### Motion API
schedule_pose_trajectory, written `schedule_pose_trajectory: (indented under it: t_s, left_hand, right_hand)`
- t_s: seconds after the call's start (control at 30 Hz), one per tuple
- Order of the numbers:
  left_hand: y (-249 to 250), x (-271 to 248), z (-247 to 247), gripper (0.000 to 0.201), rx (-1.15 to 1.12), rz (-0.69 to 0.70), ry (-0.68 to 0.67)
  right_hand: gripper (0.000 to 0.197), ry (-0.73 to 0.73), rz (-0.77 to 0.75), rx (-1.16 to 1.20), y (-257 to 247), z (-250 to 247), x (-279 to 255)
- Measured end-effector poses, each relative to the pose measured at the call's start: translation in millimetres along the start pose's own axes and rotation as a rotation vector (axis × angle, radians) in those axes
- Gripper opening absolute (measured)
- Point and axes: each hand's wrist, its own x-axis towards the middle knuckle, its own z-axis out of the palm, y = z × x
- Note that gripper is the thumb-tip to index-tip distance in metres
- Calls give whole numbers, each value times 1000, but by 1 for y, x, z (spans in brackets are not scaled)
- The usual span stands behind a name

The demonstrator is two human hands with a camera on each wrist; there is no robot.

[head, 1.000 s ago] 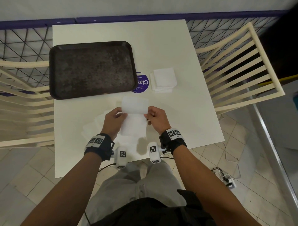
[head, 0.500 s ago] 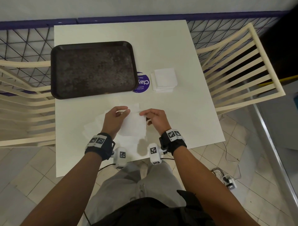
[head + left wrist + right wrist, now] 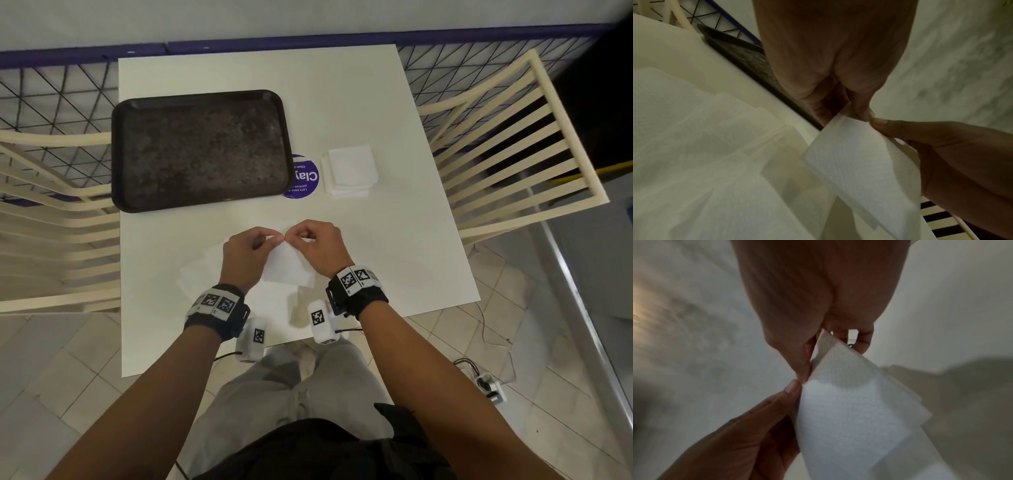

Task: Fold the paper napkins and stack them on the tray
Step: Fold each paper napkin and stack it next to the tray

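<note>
You sit at a white table (image 3: 359, 113) with cream slatted chairs (image 3: 507, 150) on both sides and pale floor tiles below. At the far left of the table lies the dark tray (image 3: 200, 150), with nothing on it. In front of it, loose unfolded napkins (image 3: 202, 270) spread under your left wrist; only the left wrist view shows their overlapping layers. Your left hand (image 3: 248, 258) and right hand (image 3: 317, 246) meet fingertip to fingertip, both pinching the top edge of one napkin (image 3: 289, 269) lifted just above the table. The right wrist view shows that this napkin is doubled. Further right, beside a purple sticker (image 3: 305, 176), a small pile of folded napkins (image 3: 349, 171) rests on the table.
</note>
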Motion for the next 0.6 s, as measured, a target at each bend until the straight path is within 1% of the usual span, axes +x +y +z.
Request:
schedule_pose_trajectory:
  t_s: [0.1, 0.23, 0.33, 0.4, 0.5, 0.6]
  left_hand:
    - [2, 0, 0, 5, 4, -7, 15]
    - [2, 2, 1, 8, -74, -21, 52]
    - [2, 3, 3, 9, -77, -10, 42]
    - [4, 4, 7, 9, -91, -16, 47]
    - [10, 6, 15, 9, -130, -48, 77]
    - [17, 13, 21, 8, -170, -71, 93]
  right_hand:
    - [3, -19, 27, 8, 2, -4, 1]
    - [1, 5, 95, 87, 15, -27, 4]
    - [9, 12, 143, 119, 22, -38, 8]
    - [9, 23, 156, 147, 26, -41, 10]
    - [2, 40, 193, 230, 25, -44, 9]
    - [21, -41, 262, 216, 23, -50, 10]
